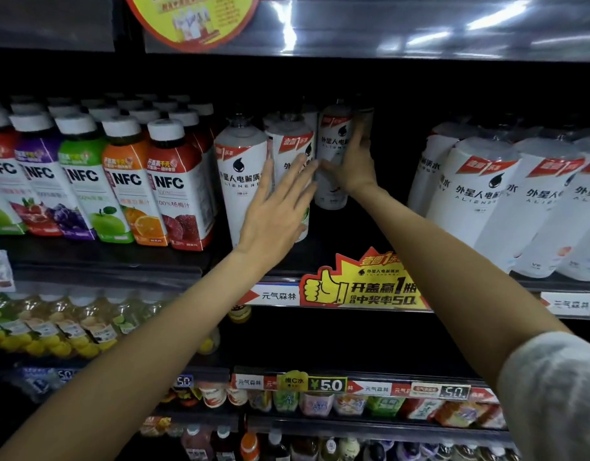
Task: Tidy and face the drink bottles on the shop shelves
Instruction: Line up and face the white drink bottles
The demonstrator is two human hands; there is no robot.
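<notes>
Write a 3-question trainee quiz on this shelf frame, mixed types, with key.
1. True or false: the right hand grips a white bottle set further back on the shelf than its neighbours.
2. Multiple choice: the left hand is (A) curled round an NFC juice bottle, (B) open with straight fingers against a front white bottle, (C) resting on the yellow promo tag.
3. Fill in: the front NFC juice bottle nearest the white bottles has a ___ label.

Key: 1 true. 2 B. 3 red, the bottle at the right end of the front NFC row.
</notes>
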